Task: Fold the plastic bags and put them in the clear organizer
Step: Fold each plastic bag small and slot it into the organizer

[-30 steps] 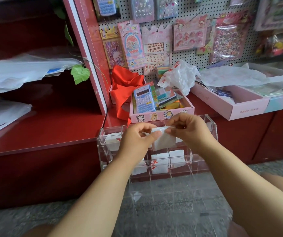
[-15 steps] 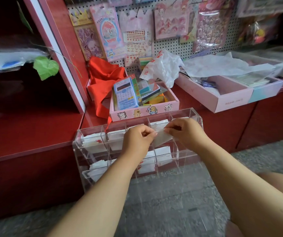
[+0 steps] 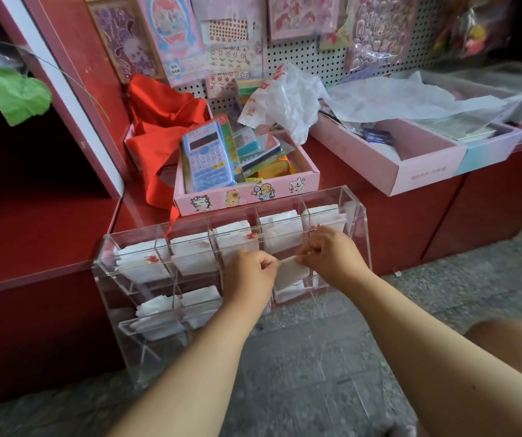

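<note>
Pinching folded plastic bag (image 3: pixel 291 271) between left hand (image 3: pixel 252 272) and right hand (image 3: pixel 329 257), person lowers it at clear organizer (image 3: pixel 362 234) front row. Most visible compartments already filled; unfolded bag (image 3: pixel 285 102) waits behind.

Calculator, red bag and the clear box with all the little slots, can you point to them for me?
calculator (image 3: pixel 208 159): head view, on its blue keypad.
red bag (image 3: pixel 162 121): head view, on the crumpled red middle.
clear box (image 3: pixel 360 222): head view, on its bare right side wall.
</note>
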`<state>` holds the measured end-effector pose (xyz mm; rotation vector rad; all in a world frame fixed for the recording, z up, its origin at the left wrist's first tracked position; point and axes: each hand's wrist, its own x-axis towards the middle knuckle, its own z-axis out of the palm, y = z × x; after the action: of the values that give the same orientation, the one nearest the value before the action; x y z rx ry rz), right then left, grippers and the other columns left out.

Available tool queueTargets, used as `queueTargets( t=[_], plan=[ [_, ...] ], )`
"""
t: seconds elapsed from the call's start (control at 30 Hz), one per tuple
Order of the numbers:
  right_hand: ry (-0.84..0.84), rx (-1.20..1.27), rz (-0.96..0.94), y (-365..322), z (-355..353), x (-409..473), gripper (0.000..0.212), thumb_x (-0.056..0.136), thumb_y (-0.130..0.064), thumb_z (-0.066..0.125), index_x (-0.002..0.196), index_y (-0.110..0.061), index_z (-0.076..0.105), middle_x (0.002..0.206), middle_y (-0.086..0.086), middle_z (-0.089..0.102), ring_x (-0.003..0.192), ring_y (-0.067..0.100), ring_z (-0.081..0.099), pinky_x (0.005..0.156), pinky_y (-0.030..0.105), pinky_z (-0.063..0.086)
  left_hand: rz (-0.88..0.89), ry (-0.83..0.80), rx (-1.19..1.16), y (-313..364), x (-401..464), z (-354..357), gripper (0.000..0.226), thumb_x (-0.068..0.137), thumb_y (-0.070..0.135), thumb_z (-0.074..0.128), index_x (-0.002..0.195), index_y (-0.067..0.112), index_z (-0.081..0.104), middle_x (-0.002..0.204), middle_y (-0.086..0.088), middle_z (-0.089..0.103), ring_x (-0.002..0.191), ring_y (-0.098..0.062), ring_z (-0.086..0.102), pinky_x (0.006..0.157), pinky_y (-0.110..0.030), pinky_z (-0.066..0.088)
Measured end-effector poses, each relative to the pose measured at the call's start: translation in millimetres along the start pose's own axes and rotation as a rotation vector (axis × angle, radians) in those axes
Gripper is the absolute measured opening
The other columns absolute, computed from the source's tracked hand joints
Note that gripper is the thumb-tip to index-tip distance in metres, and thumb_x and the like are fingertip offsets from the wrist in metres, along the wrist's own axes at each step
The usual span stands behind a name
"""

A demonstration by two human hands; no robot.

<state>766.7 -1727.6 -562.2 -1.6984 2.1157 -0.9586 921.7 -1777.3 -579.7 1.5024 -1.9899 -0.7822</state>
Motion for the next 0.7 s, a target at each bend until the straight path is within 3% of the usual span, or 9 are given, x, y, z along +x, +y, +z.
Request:
queueTargets(
  t=[0.1,0.17,0.3,0.47,0.57,0.7],
  plan=[
    [-0.074,-0.047,0.047,1.6,0.3,0.6,0.006,0.081,-0.019,0.076,0.084,-0.015,0.078,0.067,-0.014,0.047,0.065,0.005,0.047,0.061,0.025,0.034,-0.052,-0.025,-0.015,-0.1,-2.1,3.3,0.013,0.087,0.028,0.071,0.078,0.022,0.078,0.073,0.006,0.073,0.069,-0.017,0.068,0.055,-0.022,0.042],
    [-0.115,-0.077,0.096,4.5,3.0,1.4,0.009,0.083,-0.023,0.074,0.088,-0.017,0.078,0.064,-0.015,0.046,0.066,0.008,0.049,0.061,0.025,0.036,-0.066,-0.045,0.006,-0.1,-4.0,3.8,0.015,0.088,0.029,0.07,0.076,0.025,0.077,0.07,0.009,0.07,0.065,-0.015,0.068,0.054,-0.021,0.044],
    [-0.136,-0.083,0.172,9.7,13.1,2.0,0.012,0.084,-0.026,0.074,0.093,-0.02,0.079,0.067,-0.017,0.048,0.073,0.008,0.053,0.066,0.022,0.039,-0.096,-0.034,0.1,-3.3,-2.1,9.4,0.016,0.088,0.034,0.069,0.076,0.027,0.076,0.08,0.008,0.075,0.077,-0.019,0.07,0.07,-0.03,0.054],
    [-0.158,-0.135,0.256,11.6,21.0,5.5,0.011,0.084,-0.032,0.073,0.088,-0.024,0.08,0.094,-0.005,0.073,0.084,0.015,0.064,0.068,0.025,0.047,-0.126,-0.035,0.197,-0.9,-0.6,12.9,0.018,0.089,0.043,0.066,0.081,0.03,0.076,0.091,0.007,0.074,0.092,-0.023,0.067,0.085,-0.035,0.052],
    [-0.182,-0.197,0.299,12.9,25.1,8.0,0.016,0.086,-0.038,0.069,0.085,-0.025,0.079,0.091,-0.002,0.074,0.086,0.02,0.066,0.069,0.027,0.05,-0.108,-0.05,0.219,-1.9,-1.3,13.9,0.023,0.09,0.045,0.064,0.077,0.029,0.075,0.091,0.008,0.074,0.094,-0.023,0.066,0.089,-0.037,0.049],
    [-0.169,-0.21,0.308,14.9,27.5,7.6,0.02,0.087,-0.04,0.067,0.086,-0.024,0.079,0.082,0.0,0.071,0.082,0.023,0.066,0.063,0.026,0.043,-0.075,-0.043,0.203,-2.8,-2.7,12.8,0.021,0.091,0.044,0.062,0.084,0.031,0.077,0.099,0.008,0.074,0.101,-0.021,0.064,0.092,-0.037,0.048]
  ],
)
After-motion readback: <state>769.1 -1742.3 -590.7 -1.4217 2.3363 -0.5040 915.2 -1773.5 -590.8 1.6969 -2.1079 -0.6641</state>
